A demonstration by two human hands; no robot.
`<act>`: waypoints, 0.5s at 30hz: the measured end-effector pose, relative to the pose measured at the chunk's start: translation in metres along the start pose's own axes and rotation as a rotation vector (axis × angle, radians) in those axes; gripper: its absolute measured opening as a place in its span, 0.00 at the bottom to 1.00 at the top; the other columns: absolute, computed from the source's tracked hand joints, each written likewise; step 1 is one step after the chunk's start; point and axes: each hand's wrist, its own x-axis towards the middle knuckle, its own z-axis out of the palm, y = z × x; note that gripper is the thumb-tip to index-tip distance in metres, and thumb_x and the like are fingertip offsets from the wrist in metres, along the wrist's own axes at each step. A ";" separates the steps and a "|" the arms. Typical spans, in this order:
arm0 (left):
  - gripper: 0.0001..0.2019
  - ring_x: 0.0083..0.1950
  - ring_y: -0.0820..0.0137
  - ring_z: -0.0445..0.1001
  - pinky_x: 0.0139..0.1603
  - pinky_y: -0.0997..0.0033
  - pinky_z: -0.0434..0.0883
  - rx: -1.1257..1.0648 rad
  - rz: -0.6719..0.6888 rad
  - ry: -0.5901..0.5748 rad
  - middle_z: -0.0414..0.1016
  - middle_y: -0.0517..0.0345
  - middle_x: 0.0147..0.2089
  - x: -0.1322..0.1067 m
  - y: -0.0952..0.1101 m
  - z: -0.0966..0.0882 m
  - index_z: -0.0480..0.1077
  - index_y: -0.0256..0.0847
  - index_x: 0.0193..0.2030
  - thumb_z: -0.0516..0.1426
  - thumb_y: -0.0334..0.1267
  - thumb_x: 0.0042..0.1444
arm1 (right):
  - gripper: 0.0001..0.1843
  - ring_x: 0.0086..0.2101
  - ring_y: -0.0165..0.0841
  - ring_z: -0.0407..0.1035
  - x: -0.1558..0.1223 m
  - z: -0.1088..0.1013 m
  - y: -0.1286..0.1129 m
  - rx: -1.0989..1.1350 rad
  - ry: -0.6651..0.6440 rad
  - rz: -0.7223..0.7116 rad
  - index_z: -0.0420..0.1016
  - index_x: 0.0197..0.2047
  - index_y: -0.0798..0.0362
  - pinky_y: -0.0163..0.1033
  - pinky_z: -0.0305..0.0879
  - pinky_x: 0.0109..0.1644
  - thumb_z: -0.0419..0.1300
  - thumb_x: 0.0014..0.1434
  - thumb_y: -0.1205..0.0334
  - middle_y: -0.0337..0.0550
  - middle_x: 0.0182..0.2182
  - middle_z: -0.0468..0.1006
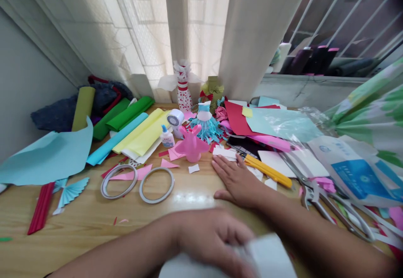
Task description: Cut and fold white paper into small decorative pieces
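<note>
- left hand [214, 240]: low in view, nearest the body, blurred; fingers curled over a white paper sheet [267, 257], pinch or no pinch can't tell
- white paper sheet sits at the near edge of view, to the right of the left hand, partly cut off by the frame
- right hand [237, 181]: flat, palm down on the table [94, 202], fingers spread, holding nothing
- white paper scrap [224, 153] just past the right fingertips
- yellow utility knife [267, 171] just right of the right hand, apart from it
- metal scissors [315, 194] further right, over the right forearm's far side
- plastic bag with blue print [355, 173] beyond the scissors
- pink paper dress figure [192, 144] left of the right hand, past the fingertips
- teal fringed paper dress figure [204, 123] behind the pink one
- glue bottle [167, 137] and white tape roll [174, 118] left of those
- two double-sided tape rolls [119, 181] [156, 185] further left, beyond the left hand
- blue paper fan [71, 192] and folded red paper strip [40, 209] at far left
- red card [239, 118] and pale blue card [280, 123] ahead of the right hand
- yellow paper sheets [141, 131] and green paper rolls [129, 112] far ahead, left
</note>
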 end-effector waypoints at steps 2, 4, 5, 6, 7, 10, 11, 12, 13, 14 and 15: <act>0.18 0.28 0.74 0.65 0.29 0.77 0.64 0.047 -0.034 0.228 0.67 0.62 0.28 -0.006 0.005 -0.019 0.68 0.37 0.31 0.59 0.52 0.46 | 0.33 0.62 0.50 0.49 -0.013 -0.004 0.013 -0.039 0.056 0.016 0.54 0.64 0.59 0.70 0.30 0.60 0.48 0.61 0.49 0.58 0.63 0.52; 0.12 0.29 0.73 0.65 0.28 0.78 0.61 0.402 -0.049 0.393 0.67 0.63 0.28 -0.013 0.011 -0.035 0.67 0.37 0.30 0.57 0.45 0.50 | 0.23 0.59 0.48 0.55 -0.024 -0.012 0.019 0.035 0.166 0.088 0.64 0.59 0.55 0.68 0.39 0.60 0.48 0.62 0.58 0.56 0.60 0.62; 0.09 0.29 0.73 0.64 0.28 0.78 0.59 0.590 -0.065 0.429 0.66 0.63 0.27 -0.017 0.013 -0.041 0.67 0.38 0.28 0.57 0.42 0.51 | 0.21 0.57 0.46 0.60 -0.028 -0.016 0.021 0.139 0.237 0.155 0.68 0.55 0.54 0.64 0.47 0.60 0.47 0.62 0.60 0.55 0.57 0.67; 0.07 0.29 0.73 0.63 0.27 0.78 0.57 0.680 -0.072 0.458 0.66 0.64 0.26 -0.020 0.015 -0.046 0.66 0.38 0.27 0.57 0.39 0.51 | 0.20 0.53 0.44 0.65 -0.030 -0.020 0.022 0.284 0.295 0.230 0.71 0.52 0.54 0.58 0.57 0.57 0.46 0.63 0.59 0.54 0.53 0.72; 0.07 0.29 0.74 0.63 0.27 0.77 0.56 0.747 -0.078 0.484 0.65 0.64 0.26 -0.022 0.016 -0.049 0.65 0.38 0.26 0.56 0.37 0.51 | 0.19 0.48 0.41 0.70 -0.029 -0.024 0.022 0.448 0.314 0.288 0.72 0.50 0.54 0.53 0.64 0.53 0.46 0.63 0.58 0.52 0.49 0.75; 0.07 0.27 0.74 0.61 0.26 0.76 0.54 0.924 -0.104 0.490 0.63 0.65 0.25 -0.025 0.017 -0.048 0.63 0.39 0.25 0.55 0.34 0.51 | 0.19 0.40 0.36 0.74 -0.016 -0.028 0.017 0.762 0.225 0.265 0.72 0.49 0.54 0.45 0.71 0.46 0.45 0.64 0.57 0.47 0.42 0.79; 0.07 0.26 0.75 0.60 0.25 0.76 0.53 0.998 -0.118 0.437 0.61 0.66 0.23 -0.025 0.016 -0.046 0.63 0.39 0.24 0.56 0.34 0.51 | 0.18 0.42 0.36 0.74 -0.009 -0.026 0.012 0.758 0.192 0.192 0.73 0.49 0.53 0.45 0.69 0.48 0.46 0.64 0.59 0.47 0.43 0.79; 0.07 0.25 0.75 0.59 0.24 0.76 0.51 1.061 -0.127 0.356 0.60 0.67 0.22 -0.024 0.014 -0.043 0.63 0.39 0.24 0.57 0.34 0.50 | 0.18 0.45 0.36 0.72 -0.002 -0.024 0.006 0.707 0.168 0.100 0.72 0.50 0.53 0.45 0.67 0.52 0.47 0.63 0.61 0.46 0.46 0.78; 0.07 0.24 0.75 0.58 0.23 0.76 0.50 1.101 -0.125 0.259 0.59 0.67 0.21 -0.024 0.012 -0.041 0.63 0.40 0.24 0.58 0.34 0.49 | 0.18 0.50 0.36 0.69 0.006 -0.021 -0.002 0.630 0.160 -0.005 0.71 0.53 0.52 0.45 0.63 0.55 0.48 0.62 0.64 0.46 0.50 0.75; 0.08 0.23 0.76 0.58 0.22 0.76 0.50 1.128 -0.115 0.168 0.58 0.68 0.21 -0.023 0.011 -0.038 0.63 0.40 0.24 0.60 0.35 0.49 | 0.20 0.54 0.36 0.64 0.013 -0.017 -0.010 0.549 0.144 -0.111 0.68 0.56 0.52 0.46 0.59 0.59 0.48 0.61 0.66 0.45 0.54 0.71; 0.09 0.23 0.76 0.57 0.21 0.76 0.49 1.146 -0.102 0.095 0.58 0.68 0.20 -0.022 0.009 -0.036 0.63 0.40 0.24 0.60 0.36 0.49 | 0.22 0.58 0.37 0.58 0.019 -0.013 -0.018 0.464 0.117 -0.204 0.65 0.58 0.52 0.47 0.54 0.61 0.49 0.61 0.66 0.45 0.58 0.67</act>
